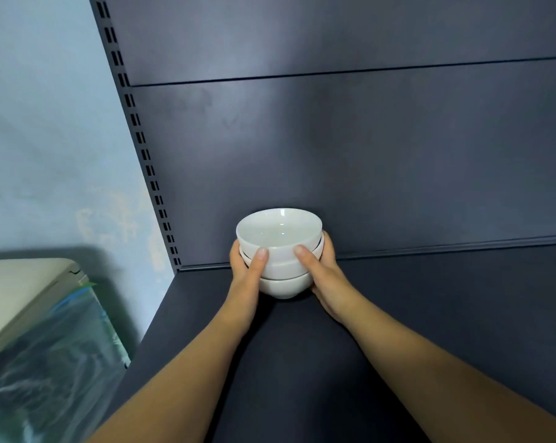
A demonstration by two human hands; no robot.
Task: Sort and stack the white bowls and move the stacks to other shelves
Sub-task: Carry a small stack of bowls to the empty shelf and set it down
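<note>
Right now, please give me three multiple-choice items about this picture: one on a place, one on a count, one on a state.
1. Where is the stack of bowls? A) by the back panel of the shelf B) on the floor C) in a sink
2. How many bowls does it hold? A) one B) three C) six
3. What do the left hand and the right hand do? A) both grip the stack B) both hang idle C) one holds a cloth
Key: 1 A, the dark panel rises just behind it; 2 B, three white bowls sit nested; 3 A, fingers curl round both sides.

beige box point(20, 292) above perhaps plastic-wrapped bundle point(46, 362), beside pale wall point(46, 123)
</note>
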